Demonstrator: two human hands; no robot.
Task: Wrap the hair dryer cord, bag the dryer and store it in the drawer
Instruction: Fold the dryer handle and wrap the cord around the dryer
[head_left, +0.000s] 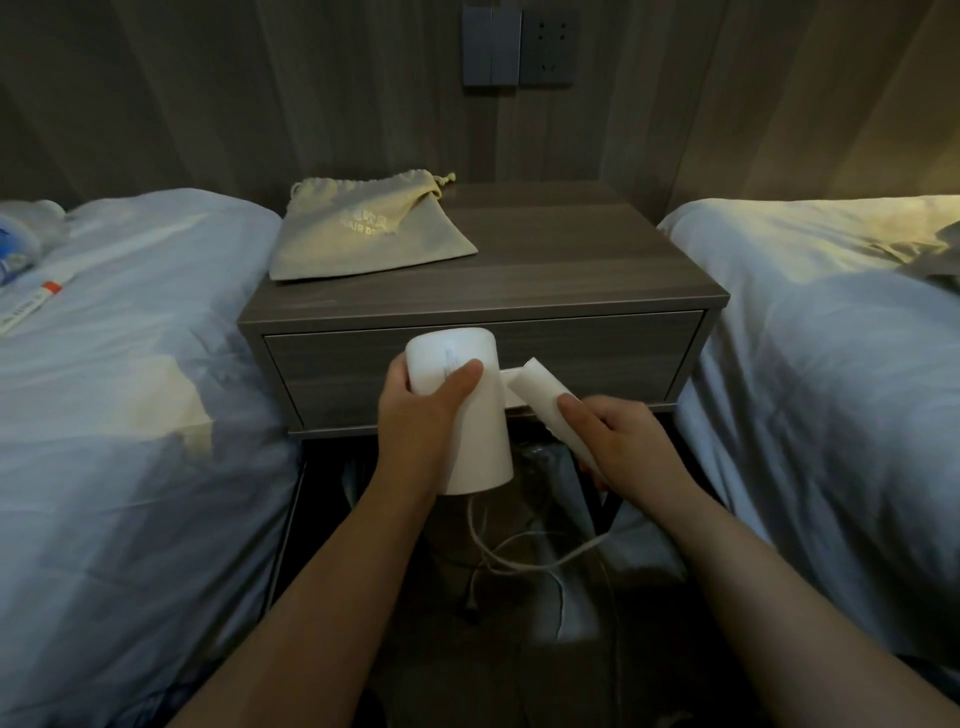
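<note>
A white hair dryer (475, 415) is held in the air in front of the nightstand drawer (597, 358), which is closed. My left hand (415, 415) grips the dryer's barrel. My right hand (618, 441) grips its folding handle (540, 395), which juts out to the right. The white cord (519, 558) hangs loose below the dryer in tangled loops down to the floor. A beige drawstring bag (363, 228) lies flat on the left part of the nightstand top (571, 260).
Beds with white bedding stand on both sides, the left bed (130, 364) and the right bed (831, 338), leaving a narrow aisle. Small items (31, 280) lie on the left bed. Wall switches and a socket (519, 44) sit above the nightstand.
</note>
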